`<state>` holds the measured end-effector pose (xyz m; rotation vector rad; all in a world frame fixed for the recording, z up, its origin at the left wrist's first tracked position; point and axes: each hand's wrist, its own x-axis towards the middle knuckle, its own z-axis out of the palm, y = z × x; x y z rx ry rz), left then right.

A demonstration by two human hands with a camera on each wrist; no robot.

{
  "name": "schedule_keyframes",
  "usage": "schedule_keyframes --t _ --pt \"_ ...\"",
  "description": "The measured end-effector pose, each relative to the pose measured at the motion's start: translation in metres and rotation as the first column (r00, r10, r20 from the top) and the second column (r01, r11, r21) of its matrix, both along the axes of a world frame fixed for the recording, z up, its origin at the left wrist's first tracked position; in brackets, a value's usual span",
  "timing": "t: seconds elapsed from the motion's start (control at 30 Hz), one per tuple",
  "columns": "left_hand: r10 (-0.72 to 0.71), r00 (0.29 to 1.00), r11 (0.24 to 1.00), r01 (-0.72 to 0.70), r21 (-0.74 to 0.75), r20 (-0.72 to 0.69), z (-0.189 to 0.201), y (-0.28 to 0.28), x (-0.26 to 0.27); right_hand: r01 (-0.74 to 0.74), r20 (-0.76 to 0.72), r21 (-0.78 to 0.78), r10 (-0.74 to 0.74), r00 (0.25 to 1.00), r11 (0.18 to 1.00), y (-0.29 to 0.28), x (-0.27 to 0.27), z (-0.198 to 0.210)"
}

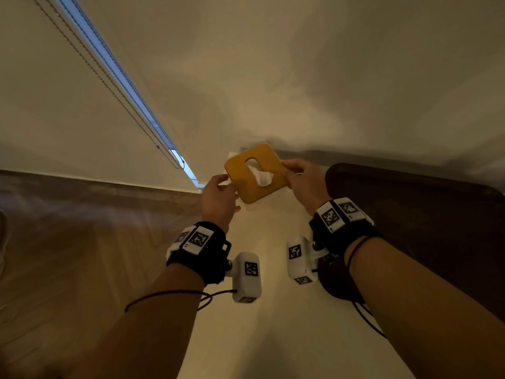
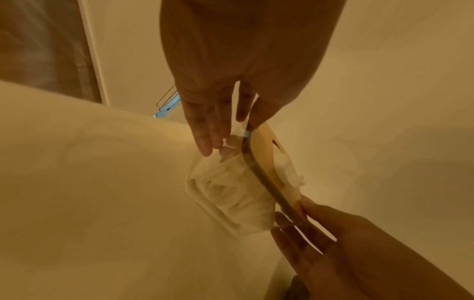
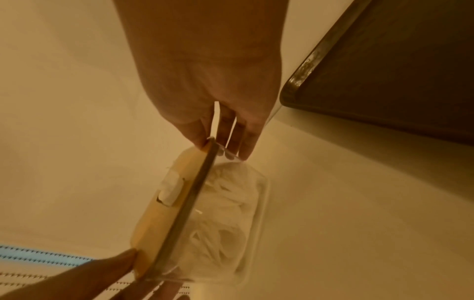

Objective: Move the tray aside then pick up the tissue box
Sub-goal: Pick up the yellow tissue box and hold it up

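Note:
The tissue box point(image 1: 255, 173) is a clear tub of white tissue with a yellow lid and a slot, tilted so the lid faces me. Both hands hold it above the white surface. My left hand point(image 1: 225, 184) pinches its left edge, with the thumb on the lid rim and the fingers point(image 2: 205, 140) along the clear side point(image 2: 231, 194). My right hand point(image 1: 289, 170) pinches the opposite edge, thumb on the lid and fingers point(image 3: 243, 146) behind the tub point(image 3: 225, 223). The dark brown tray point(image 1: 423, 214) lies to the right of my right wrist.
The white surface point(image 1: 273, 324) runs from me to the wall. A blind with a bead chain point(image 1: 123, 97) hangs at the left beside a blue window gap. Wooden floor point(image 1: 68, 255) lies left of the surface. The tray's raised rim point(image 3: 307, 60) sits close to my right hand.

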<state>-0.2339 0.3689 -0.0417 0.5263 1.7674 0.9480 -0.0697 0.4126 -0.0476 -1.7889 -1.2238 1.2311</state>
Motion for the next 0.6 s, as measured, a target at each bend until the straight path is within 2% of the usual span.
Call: schedule_keyframes --t 0.23,0.6 --pt "-0.101 0.979 0.994 0.105 0.013 -0.174 0.004 0.021 -0.015 0.02 -0.077 0.01 -0.019 0.997 1.0 -0.007 -0.006 -0.005" --pt "-0.216 0.953 0.973 0.229 0.036 -0.214 0.013 0.038 -0.025 0.085 -0.16 -0.008 -0.085 0.984 0.996 -0.017 -0.015 -0.005"
